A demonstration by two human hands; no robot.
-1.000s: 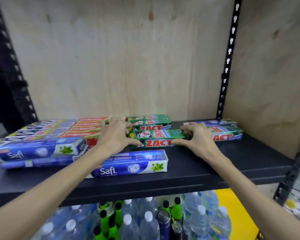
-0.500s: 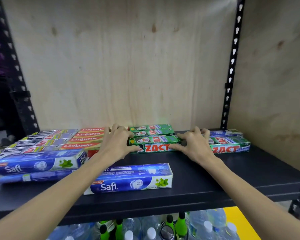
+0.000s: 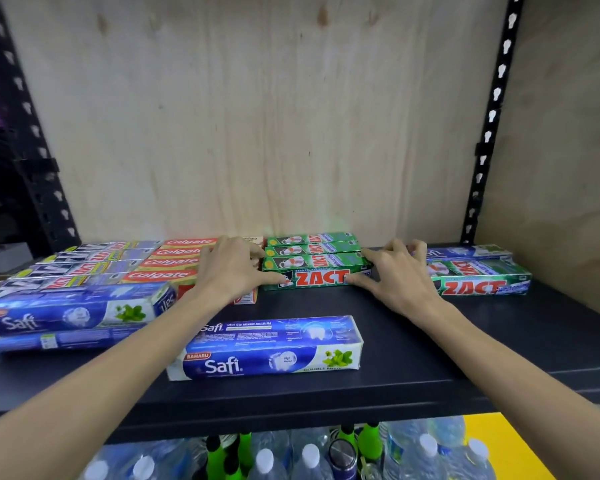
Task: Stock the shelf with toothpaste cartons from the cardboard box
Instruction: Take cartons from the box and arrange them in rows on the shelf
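Three green ZACT toothpaste cartons (image 3: 317,268) lie side by side at the back middle of the black shelf (image 3: 430,344). My left hand (image 3: 232,268) presses on their left ends, with the thumb against the front carton. At their right ends rests my right hand (image 3: 395,271), fingers spread and the thumb on the front carton's face. A blue Safi carton (image 3: 271,348) lies alone near the shelf's front edge. The cardboard box is out of view.
Red Colgate cartons (image 3: 177,261), silver ZACT cartons (image 3: 84,265) and stacked Safi cartons (image 3: 77,310) fill the left. More green ZACT cartons (image 3: 478,277) lie at the right. Plywood closes the back and right side. Water bottles (image 3: 291,459) stand below.
Both hands slid the front green ZACT carton back against the row behind it and stayed at its ends. The view shifted down a little.
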